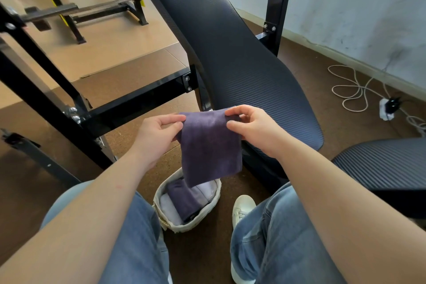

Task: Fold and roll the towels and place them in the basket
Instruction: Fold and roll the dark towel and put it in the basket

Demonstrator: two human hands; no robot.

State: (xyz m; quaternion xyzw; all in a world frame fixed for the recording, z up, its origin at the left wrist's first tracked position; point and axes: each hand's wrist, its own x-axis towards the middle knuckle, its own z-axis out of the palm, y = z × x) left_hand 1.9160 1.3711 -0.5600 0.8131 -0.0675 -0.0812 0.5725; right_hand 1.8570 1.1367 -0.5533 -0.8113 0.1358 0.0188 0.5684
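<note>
- We held the purple towel in the air, our left hand pinching its upper left corner between thumb and fingers. Our right hand pinched the upper right corner the same way.
- The towel hung as a narrow folded strip, and its lower edge dangled just over the 12 o'clock rim of the basket.
- The basket sat on the floor between our knees and already held a purple roll and pale towels.
- We judged slipping the main risk. Each pinch took only a small bite of soft cloth, so shifting grip to start the roll could have dropped a corner and let the fold fall open.
- Nothing lay under the strip to support it, so a roll made in mid-air might have come out loose or skewed, then sprung open once let go.
- The dangling end could have dragged across the towels below or caught on the woven rim and tipped the light basket.
- Room was tight around the basket. The ribbed pad stood close behind the towel at 12 to 1 o'clock, and the black frame bar ran at 10 o'clock.
- Our white shoe sat just beside the basket at 3 o'clock, with our knees at 4 and 8 o'clock.
- The clearest path was straight down. The hanging towel hid the far part of the basket, so we could not tell how much space remained there.
</note>
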